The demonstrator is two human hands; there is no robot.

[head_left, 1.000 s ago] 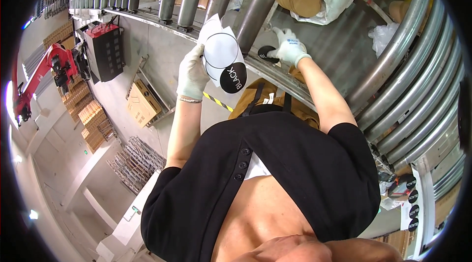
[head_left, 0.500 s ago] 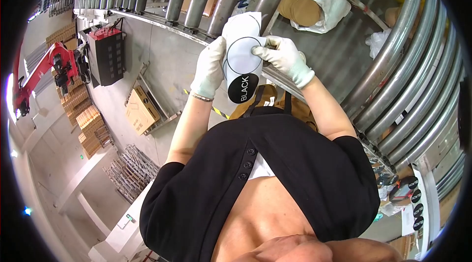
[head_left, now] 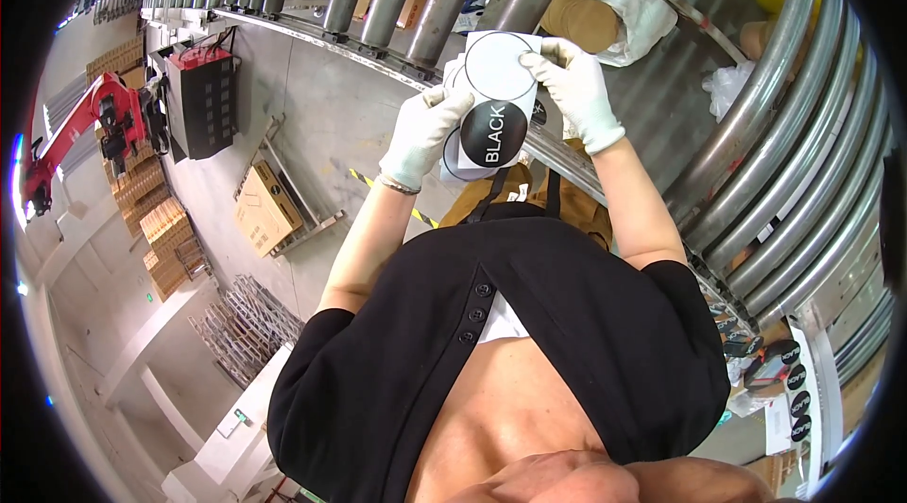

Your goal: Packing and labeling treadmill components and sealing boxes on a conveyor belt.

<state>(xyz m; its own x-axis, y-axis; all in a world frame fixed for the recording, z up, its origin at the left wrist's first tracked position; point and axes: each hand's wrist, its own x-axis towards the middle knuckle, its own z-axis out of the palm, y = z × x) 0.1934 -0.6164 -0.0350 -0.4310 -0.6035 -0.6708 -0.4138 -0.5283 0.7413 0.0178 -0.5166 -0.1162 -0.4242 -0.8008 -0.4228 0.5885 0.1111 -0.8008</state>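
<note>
**Partly used, it seems: the white sheet (head_left: pixel 503 101) with one black round (head_left: pixel 493 134)**

The white sheet is held up in the air between two white-gloved hands, near the edge of the metal rollers (head_left: pixel 445 7). Its left side is gripped by the left hand (head_left: pixel 420 132), with thumb and fingers clamped on the paper. Its top right edge is pinched by the right hand (head_left: pixel 574 94), with the fingers closed on the paper there.

On the low part of the sheet, one black round is left, and no lifted edge can be seen on it. Above it, a white round (head_left: pixel 498 67) with a dark ring is shown. That spot may have been used up already, but this cannot be told for sure. More paper (head_left: pixel 457 160) is held behind, mostly hidden, so how much of it is done cannot be told.

Just below the right hand, a dark thing (head_left: pixel 539 113) is partly seen. More black rounds (head_left: pixel 799 377) are seen in a row, well off to the right. So at least one black round is judged to be left on the white sheet.
</note>
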